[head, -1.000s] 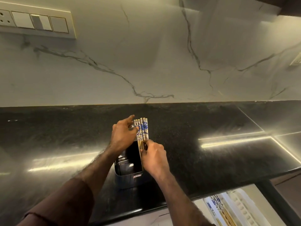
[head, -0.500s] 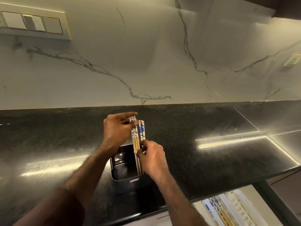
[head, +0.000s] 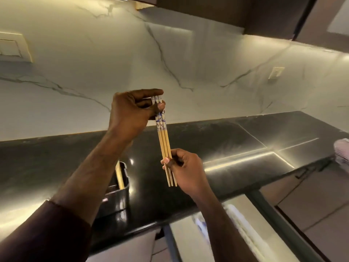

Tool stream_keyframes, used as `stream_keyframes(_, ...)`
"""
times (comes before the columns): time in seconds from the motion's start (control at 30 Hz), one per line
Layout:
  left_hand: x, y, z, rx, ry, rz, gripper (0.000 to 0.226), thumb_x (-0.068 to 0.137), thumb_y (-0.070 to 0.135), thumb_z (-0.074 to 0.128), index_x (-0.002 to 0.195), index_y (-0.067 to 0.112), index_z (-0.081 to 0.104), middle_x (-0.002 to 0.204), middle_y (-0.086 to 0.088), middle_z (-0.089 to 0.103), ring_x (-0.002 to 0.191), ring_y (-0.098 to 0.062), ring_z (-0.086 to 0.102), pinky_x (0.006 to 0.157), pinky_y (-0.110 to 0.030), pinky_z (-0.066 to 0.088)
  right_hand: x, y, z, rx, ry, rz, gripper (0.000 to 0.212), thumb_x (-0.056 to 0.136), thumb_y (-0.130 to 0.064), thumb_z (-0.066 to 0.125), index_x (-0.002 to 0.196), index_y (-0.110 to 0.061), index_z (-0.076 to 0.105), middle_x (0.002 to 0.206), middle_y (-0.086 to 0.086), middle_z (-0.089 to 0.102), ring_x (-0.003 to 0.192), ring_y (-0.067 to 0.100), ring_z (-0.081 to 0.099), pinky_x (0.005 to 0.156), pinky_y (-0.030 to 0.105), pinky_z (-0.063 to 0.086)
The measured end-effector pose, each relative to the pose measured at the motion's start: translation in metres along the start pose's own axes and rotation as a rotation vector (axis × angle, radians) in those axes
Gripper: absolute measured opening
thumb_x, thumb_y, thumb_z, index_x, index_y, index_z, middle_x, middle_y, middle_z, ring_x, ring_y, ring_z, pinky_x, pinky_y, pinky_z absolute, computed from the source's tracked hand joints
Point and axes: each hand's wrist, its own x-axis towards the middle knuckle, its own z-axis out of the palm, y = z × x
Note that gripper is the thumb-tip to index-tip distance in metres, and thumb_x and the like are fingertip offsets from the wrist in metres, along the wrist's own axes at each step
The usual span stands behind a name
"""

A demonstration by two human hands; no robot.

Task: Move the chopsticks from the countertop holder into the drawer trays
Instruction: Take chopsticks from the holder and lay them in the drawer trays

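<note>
A small bundle of wooden chopsticks [head: 164,140] with blue-and-white patterned tops hangs in the air above the black countertop [head: 236,148]. My left hand [head: 132,110] pinches the patterned tops. My right hand [head: 186,169] grips the bundle near its thin tips. The dark metal holder [head: 118,195] stands on the counter below my left forearm, which hides most of it; at least one chopstick [head: 120,175] still leans inside. The open drawer [head: 226,233] lies below the counter's front edge, its contents blurred and partly hidden by my right forearm.
A marble backsplash rises behind the counter, with a switch plate [head: 11,47] at far left and a socket [head: 276,72] at right. Dark upper cabinets [head: 245,12] hang overhead. A pale object [head: 342,150] sits at the counter's right end.
Both hands have lifted the bundle clear out of the holder and up to the right. The camera has tilted, so the holder now sits lower left.
</note>
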Motion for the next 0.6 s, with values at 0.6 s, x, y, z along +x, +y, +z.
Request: stream_keyframes(0.6,-0.175,-0.128,0.330,-0.010,-0.073,-0.473,0.064,0.082,0.006,0.072,0.140,0.015,0.046,0.107,-0.003,0.072,0.092,-0.011,0.072,0.081,-0.035,0.060,-0.167,0.217,-0.248,-0.452,-0.005,0.460,0.020,0.093,-0.021,0.060,0.076,-0.014,0.068,0.078,0.003,0.073,0.070,0.017,0.066,0.057,0.023,0.047)
